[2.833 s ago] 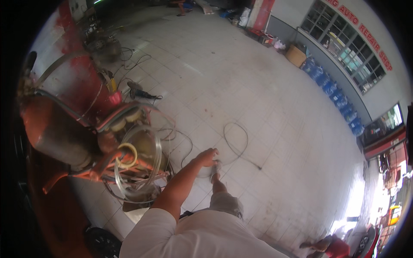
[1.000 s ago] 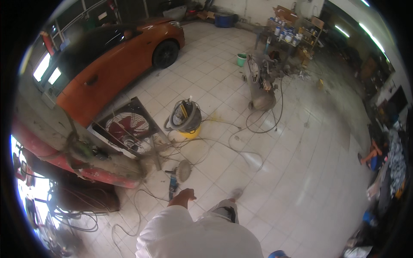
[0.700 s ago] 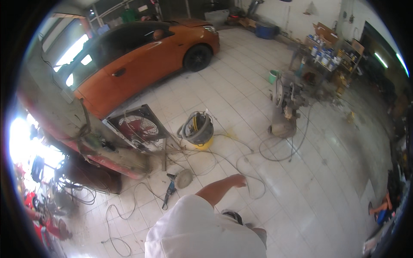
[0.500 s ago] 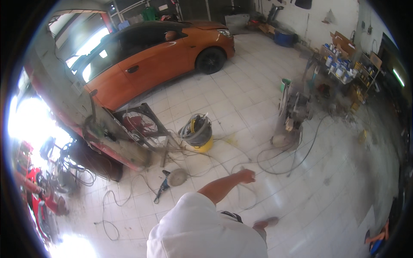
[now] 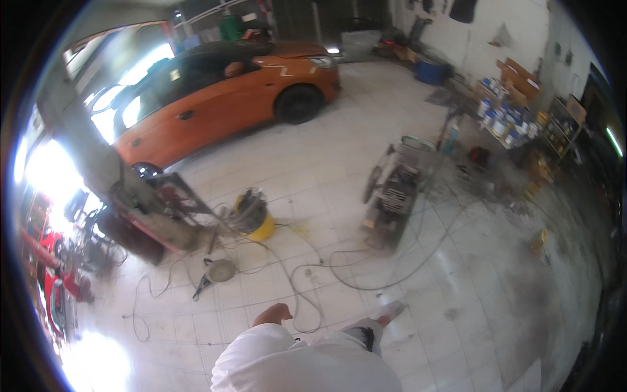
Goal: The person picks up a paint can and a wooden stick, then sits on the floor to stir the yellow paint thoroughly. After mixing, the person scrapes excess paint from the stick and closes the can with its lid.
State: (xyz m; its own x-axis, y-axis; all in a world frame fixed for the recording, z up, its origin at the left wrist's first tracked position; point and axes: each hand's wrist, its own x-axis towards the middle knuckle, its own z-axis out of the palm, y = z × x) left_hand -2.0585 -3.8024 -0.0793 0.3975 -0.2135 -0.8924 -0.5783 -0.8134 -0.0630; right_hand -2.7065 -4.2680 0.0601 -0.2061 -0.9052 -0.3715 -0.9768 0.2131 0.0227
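That car point(image 5: 222, 121) is orange, its front wheel point(image 5: 299, 104) black; the polisher pad point(image 5: 221, 270) is beige, the shop vacuum point(image 5: 262, 230) yellow below, the floor point(image 5: 313, 163) pale, grid-lined.

A pale tiled floor point(image 5: 457, 281) bears, reckoned from mid-view, an orange car point(image 5: 222, 108) between 10 and 11 o'clock, a blue drum point(image 5: 431, 72) between 1 and 2, a grimy machine point(image 5: 395, 199) at 3, a curving hose point(image 5: 366, 289) at 5, a looping cable point(image 5: 320, 317) at 6, and a yellow-based bucket point(image 5: 260, 227), then a disc tool point(image 5: 220, 270), towards 8
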